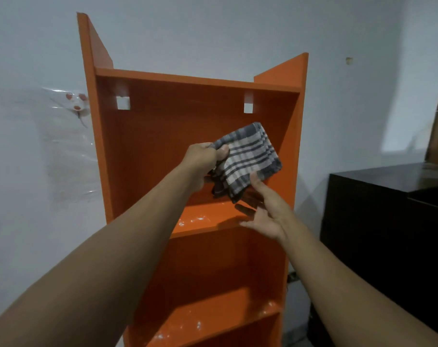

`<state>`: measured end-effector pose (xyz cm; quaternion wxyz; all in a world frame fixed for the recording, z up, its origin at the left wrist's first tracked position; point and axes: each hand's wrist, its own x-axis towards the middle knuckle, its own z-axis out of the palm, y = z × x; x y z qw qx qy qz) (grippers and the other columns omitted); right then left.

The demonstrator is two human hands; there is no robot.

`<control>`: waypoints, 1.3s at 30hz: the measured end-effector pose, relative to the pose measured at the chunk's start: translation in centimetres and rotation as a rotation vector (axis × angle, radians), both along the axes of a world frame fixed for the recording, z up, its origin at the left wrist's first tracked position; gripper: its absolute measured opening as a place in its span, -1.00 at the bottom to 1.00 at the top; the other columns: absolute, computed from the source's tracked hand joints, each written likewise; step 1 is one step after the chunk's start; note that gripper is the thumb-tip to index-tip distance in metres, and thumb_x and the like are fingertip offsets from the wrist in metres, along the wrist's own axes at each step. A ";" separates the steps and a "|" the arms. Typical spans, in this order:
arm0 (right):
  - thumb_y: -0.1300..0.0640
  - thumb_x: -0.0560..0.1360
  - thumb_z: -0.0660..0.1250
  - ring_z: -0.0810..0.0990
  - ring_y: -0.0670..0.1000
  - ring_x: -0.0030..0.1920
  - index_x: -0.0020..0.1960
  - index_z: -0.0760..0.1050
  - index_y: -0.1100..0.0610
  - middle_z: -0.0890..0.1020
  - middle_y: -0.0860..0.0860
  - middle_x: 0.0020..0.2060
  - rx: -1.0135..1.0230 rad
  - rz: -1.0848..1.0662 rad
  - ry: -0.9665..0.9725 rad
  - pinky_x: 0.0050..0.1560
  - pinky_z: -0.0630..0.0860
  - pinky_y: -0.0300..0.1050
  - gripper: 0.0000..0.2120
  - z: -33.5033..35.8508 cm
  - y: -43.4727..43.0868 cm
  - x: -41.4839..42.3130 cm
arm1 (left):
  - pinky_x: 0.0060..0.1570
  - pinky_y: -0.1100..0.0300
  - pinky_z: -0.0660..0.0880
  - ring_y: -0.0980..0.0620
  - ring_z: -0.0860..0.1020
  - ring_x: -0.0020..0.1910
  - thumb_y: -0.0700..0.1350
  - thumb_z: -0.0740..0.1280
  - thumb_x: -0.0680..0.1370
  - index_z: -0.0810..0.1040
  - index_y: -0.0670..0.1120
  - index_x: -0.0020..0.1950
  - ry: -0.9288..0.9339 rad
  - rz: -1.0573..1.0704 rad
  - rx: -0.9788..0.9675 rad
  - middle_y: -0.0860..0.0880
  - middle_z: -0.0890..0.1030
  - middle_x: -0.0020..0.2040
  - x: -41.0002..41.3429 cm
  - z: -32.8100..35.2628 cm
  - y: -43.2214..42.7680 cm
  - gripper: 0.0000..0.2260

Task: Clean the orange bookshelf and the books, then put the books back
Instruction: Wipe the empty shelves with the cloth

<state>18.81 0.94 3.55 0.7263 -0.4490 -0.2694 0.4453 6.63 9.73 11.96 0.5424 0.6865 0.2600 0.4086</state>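
The orange bookshelf (pixel 147 136) stands against a pale wall with no books on its shelves. Pale specks dot the front of its upper shelf board (pixel 200 222) and the board below. In front of the top compartment, my left hand (pixel 203 162) grips a folded grey-and-white checked cloth (pixel 248 159) at its left edge. My right hand (pixel 265 214) reaches in from the lower right with fingers spread, its thumb touching the cloth's lower edge. No books are in view.
A dark wooden cabinet (pixel 388 209) stands to the right of the bookshelf. A clear plastic sheet with red marks (pixel 70 136) is stuck to the wall on the left. Two square holes pierce the shelf's back panel.
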 end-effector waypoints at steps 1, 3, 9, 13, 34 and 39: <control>-0.21 0.28 0.47 0.51 0.18 0.21 0.37 0.44 0.09 0.56 0.10 0.26 0.026 -0.013 0.002 0.33 0.24 0.34 -0.26 0.1 0.2 0.1 | -0.15 0.13 0.50 0.01 0.57 -0.19 -0.12 0.38 0.57 0.60 -0.10 0.05 -0.012 -0.036 -0.044 -0.03 0.62 -0.14 0.6 -0.2 0.0 -0.91; -0.11 0.36 0.48 0.59 0.15 0.13 0.26 0.54 0.12 0.65 0.10 0.15 0.071 -0.081 -0.005 0.17 0.43 0.21 -0.46 0.7 0.6 0.6 | -0.13 0.11 0.55 0.00 0.59 -0.17 -0.14 0.36 0.58 0.60 -0.10 0.07 -0.017 -0.076 -0.093 -0.04 0.64 -0.12 1.5 -0.7 0.1 -0.90; 0.37 0.30 0.51 0.70 0.20 -0.03 0.11 0.59 0.30 0.69 0.21 0.01 0.103 -0.280 -0.038 0.05 0.60 0.21 -0.62 3.0 0.7 4.4 | -0.26 0.18 0.55 0.02 0.57 -0.19 -0.18 0.39 0.56 0.55 -0.13 0.05 0.130 -0.059 -0.056 -0.07 0.62 -0.10 3.0 -2.7 1.0 -0.91; 0.33 0.29 0.57 0.71 0.20 -0.08 0.04 0.61 0.32 0.71 0.19 -0.06 -0.044 -0.245 -0.399 0.03 0.62 0.18 -0.66 4.5 0.5 6.6 | -0.35 0.23 0.48 -0.02 0.52 -0.22 -0.16 0.40 0.56 0.57 -0.16 0.06 0.305 -0.005 0.052 -0.13 0.61 -0.08 4.3 -4.9 1.4 -0.88; 0.27 0.54 0.30 0.56 0.12 -0.09 -0.08 0.46 0.12 0.54 0.07 -0.17 -0.427 -0.020 -2.067 -0.15 0.46 0.01 -0.92 0.3 12.4 16.0 | 0.14 0.00 0.53 -0.24 0.55 0.18 -0.13 0.32 0.57 0.56 -0.23 0.21 1.074 0.349 0.391 -0.24 0.56 0.22 14.2 -11.8 8.0 -0.74; 0.27 0.53 0.22 0.60 0.11 -0.27 -0.04 0.46 0.15 0.60 0.13 -0.22 -0.606 0.291 -1.751 -0.26 0.58 -0.01 -0.93 -0.5 14.0 17.0 | 0.12 -0.03 0.56 -0.22 0.58 0.10 -0.11 0.36 0.54 0.61 -0.17 0.19 1.088 0.370 0.385 -0.21 0.60 0.17 14.5 -12.2 9.1 -0.74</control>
